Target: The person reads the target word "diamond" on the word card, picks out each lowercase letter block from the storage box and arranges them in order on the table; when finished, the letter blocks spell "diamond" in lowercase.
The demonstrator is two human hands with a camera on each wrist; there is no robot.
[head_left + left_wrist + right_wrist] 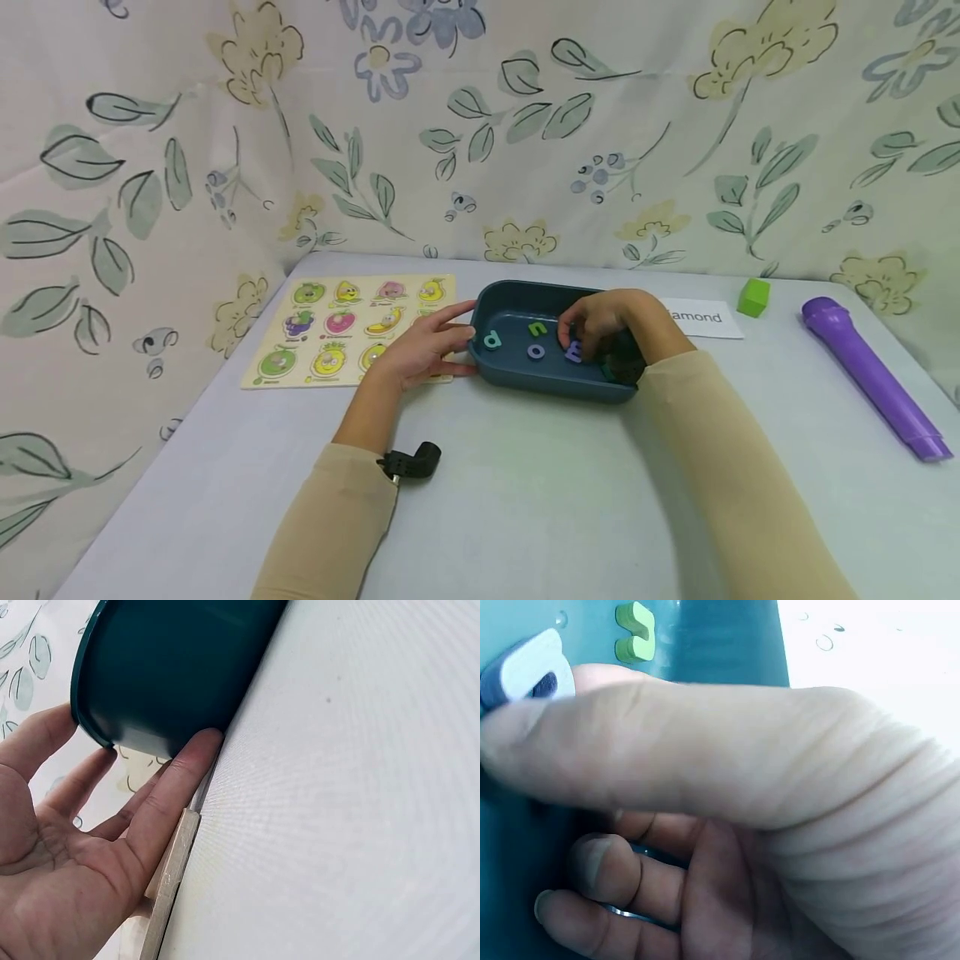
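A dark teal tray (555, 383) sits in the middle of the table. My left hand (427, 348) touches the tray's left end with its fingers extended, thumb up near the rim in the left wrist view. My right hand (600, 321) reaches down inside the tray and pinches a purple letter (526, 666) between thumb and index finger, the other fingers loosely curled. Also in the tray lie a green letter n (537, 328), a purple-blue letter o (528, 352) and a teal letter (492, 341). The tray's right end is partly hidden by my right hand and sleeve.
A wooden fruit puzzle board (307, 318) lies to the left, partly behind my left hand. Right of the tray are a white card (708, 318) reading "amond", its start hidden, a green block (753, 297) and a long purple microphone-shaped thing (873, 377). A floral cloth (480, 192) hangs behind.
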